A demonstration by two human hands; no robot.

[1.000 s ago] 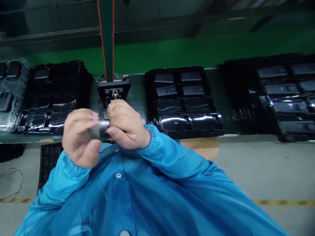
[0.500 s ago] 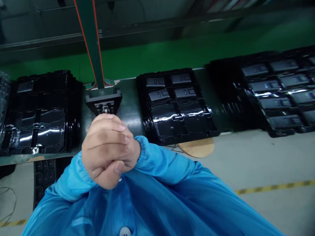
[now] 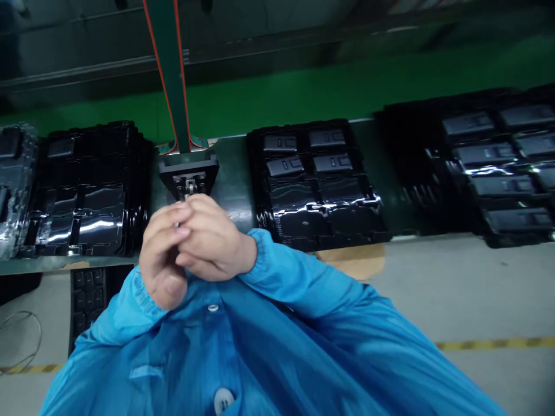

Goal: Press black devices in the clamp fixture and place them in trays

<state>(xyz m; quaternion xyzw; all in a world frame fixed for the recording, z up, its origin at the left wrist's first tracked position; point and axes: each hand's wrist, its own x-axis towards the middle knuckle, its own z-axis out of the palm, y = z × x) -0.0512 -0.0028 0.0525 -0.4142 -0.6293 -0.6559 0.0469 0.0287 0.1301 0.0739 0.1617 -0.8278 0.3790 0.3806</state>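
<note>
We have both hands close together about the near edge of the worktop (image 3: pixel 234 188), just in front of the black fixture (image 3: pixel 171 171). That fixture stands toward the far edge, between two tray stacks, its metal clamp (image 3: pixel 189 186) facing us. Our left hand (image 3: pixel 163 254) is loosely curled, fingertips against the right; our right hand (image 3: pixel 212 236) is bent more tightly, knuckles just below the clamp in view. Whatever either grip may have hold of is hidden by our fingers, so we have no way of telling.

That hiding is our first worry: a small piece inside could slip unseen and drop off the near edge. With the clamp so near our right knuckles, a careless push could pinch a finger or knock the fixture askew.

The right sleeve (image 3: pixel 299 271) passes by the near left corner of the middle tray stack (image 3: pixel 295 222), which reaches the near edge. A sideways swing of that elbow could catch the corner, shift the upper tray and jolt the four dark parts seated along its far side.
</note>
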